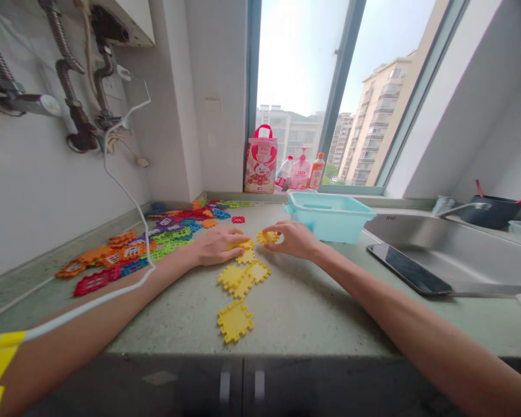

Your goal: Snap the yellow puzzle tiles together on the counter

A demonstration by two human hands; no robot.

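My right hand (pixel 296 238) pinches a yellow interlocking tile (pixel 267 236) with notched edges between thumb and fingers. Just left of it, my left hand (pixel 219 245) is closed on another yellow tile (pixel 242 245), its fingers partly covering it. Below that lies a small overlapping group of yellow tiles (pixel 238 280), and a single yellow tile (pixel 235 322) rests nearer the counter's front edge. A colourful heap of similar tiles (pixel 173 231) in orange, red, green, blue and purple spreads to the left, behind my left forearm. One red tile (pixel 238 219) sits alone behind my hands.
A light blue plastic basin (pixel 336 217) stands behind my right hand. A phone (pixel 406 269) lies by the steel sink (pixel 469 249). Bottles (pixel 301 172) and a pink bag (pixel 261 165) stand at the window. A white cable (pixel 128 191) hangs across my left forearm.
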